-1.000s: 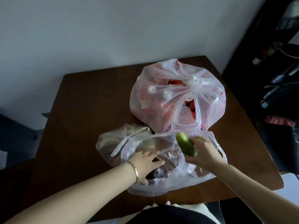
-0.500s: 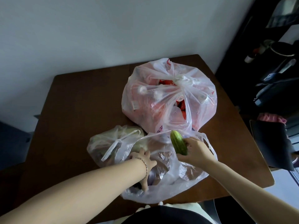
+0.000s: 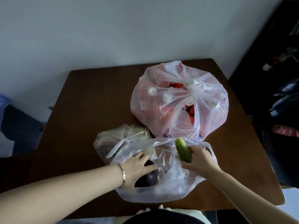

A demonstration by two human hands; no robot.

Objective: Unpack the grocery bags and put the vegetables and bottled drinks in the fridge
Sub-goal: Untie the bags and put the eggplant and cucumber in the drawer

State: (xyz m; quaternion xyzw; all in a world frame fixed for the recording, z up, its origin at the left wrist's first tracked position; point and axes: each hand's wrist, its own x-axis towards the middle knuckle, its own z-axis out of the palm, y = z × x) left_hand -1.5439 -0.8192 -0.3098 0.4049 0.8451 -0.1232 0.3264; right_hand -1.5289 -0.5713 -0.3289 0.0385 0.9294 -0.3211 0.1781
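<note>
Step in hand: we judge that we are emptying the near bag (image 3: 169, 189) of its vegetables, with one out and one being reached for.
Next move: it calls for the left hand to close round the eggplant and lift it clear of the loose plastic. Both vegetables then go to the fridge, which is not in view.
Left hand (image 3: 137, 168): it is inside the mouth of the near bag. The fingers are spread and nearly straight, resting on the eggplant (image 3: 148, 177), with the thumb laid across its top. We see no closed grip yet. A bracelet (image 3: 123, 174) sits on the wrist.
Eggplant: dark purple, rounded and glossy. It lies low in the near bag, half covered by the left hand.
Near bag: thin clear plastic, crumpled, with its mouth pulled wide. It sits at the front edge of the desk (image 3: 90, 101).
Right hand (image 3: 199, 160): its fingers are curled round the lower end of the cucumber (image 3: 183, 150), holding it just above the bag's far rim.
Cucumber: short, pale green and faintly striped. It is tilted, with its free tip pointing away from us.
Tied bag (image 3: 119, 139): small and knotted shut, just beyond the near bag. It holds something pale green that we cannot make out.
Far bag (image 3: 178, 102): large, with its handles knotted. It is full of bottles with white caps and red labels, and is untouched.
</note>
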